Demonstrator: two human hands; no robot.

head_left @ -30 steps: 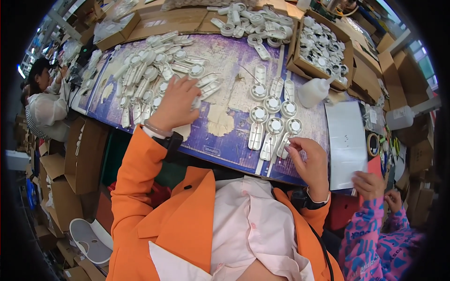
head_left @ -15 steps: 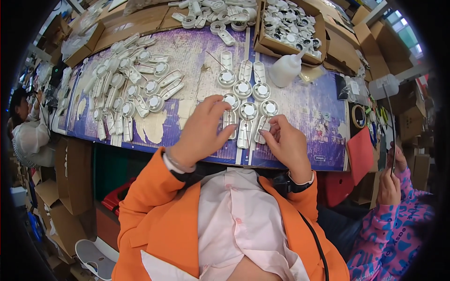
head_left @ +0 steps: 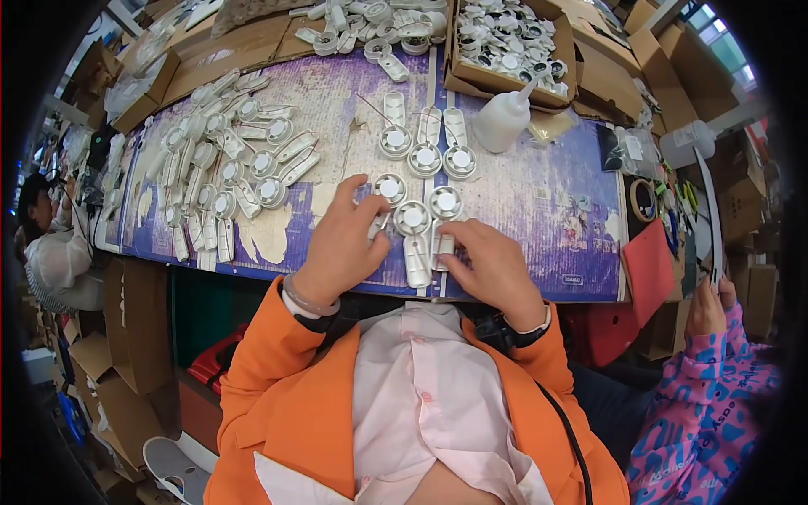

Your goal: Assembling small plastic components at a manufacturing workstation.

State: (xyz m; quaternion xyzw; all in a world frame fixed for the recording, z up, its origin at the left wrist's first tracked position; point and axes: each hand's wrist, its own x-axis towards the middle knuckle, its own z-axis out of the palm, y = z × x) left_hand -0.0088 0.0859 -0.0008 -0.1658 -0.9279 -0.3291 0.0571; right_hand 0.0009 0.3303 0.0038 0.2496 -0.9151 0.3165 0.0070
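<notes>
Three white handheld-fan housings with round heads and long handles lie side by side near the table's front edge. My left hand closes thumb and fingers on the handle of the left fan housing, hiding most of that handle. With thumb and fingertips, my right hand pinches the handle of the right fan housing. Between them sits the middle fan housing, its handle pointing toward me. Just beyond, three more fan housings, one of them the far middle housing, lie with handles pointing away and thin wires showing.
Many similar fan housings are heaped on the left. A white squeeze bottle stands right of the far row, before a cardboard box of small white parts. A tape roll and red sheet are at right, near another person's hands.
The three near fan housings have shifted left and toward me with my hands, away from the far row. My right hand has closed in on the right handle.
</notes>
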